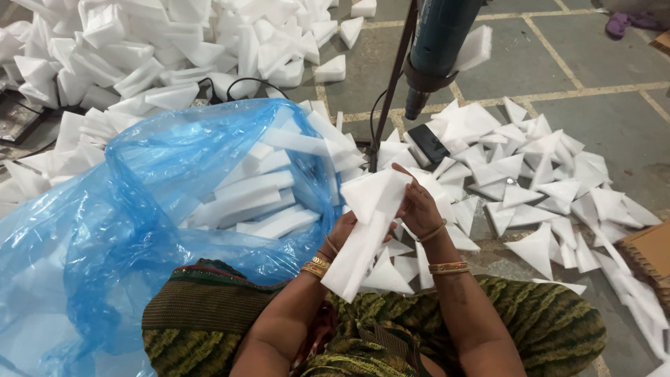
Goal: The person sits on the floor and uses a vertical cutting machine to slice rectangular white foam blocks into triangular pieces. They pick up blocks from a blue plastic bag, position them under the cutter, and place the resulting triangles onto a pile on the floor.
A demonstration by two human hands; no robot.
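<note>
- Long white foam strip (pixel 363 230) held upright above the lap, over the tiled floor (pixel 614 132).
- Left hand (pixel 343 234) closed around its lower half; right hand (pixel 419 206) pinching the upper edge.
- Probably very light, soft, easily dented; best taken along the flat sides.
- Crinkled blue plastic bag (pixel 105 230) of white foam bars (pixel 255 192) at left, unlabelled.
- Brown cardboard box (pixel 652 255) at right edge.

A bag (pixel 105 230) of foam strips (pixel 255 199) fills the left of the frame; a foam heap (pixel 160 49) lies upper left, foam triangles (pixel 530 174) on the floor (pixel 593 63) right, a phone (pixel 428 143) among them.
</note>
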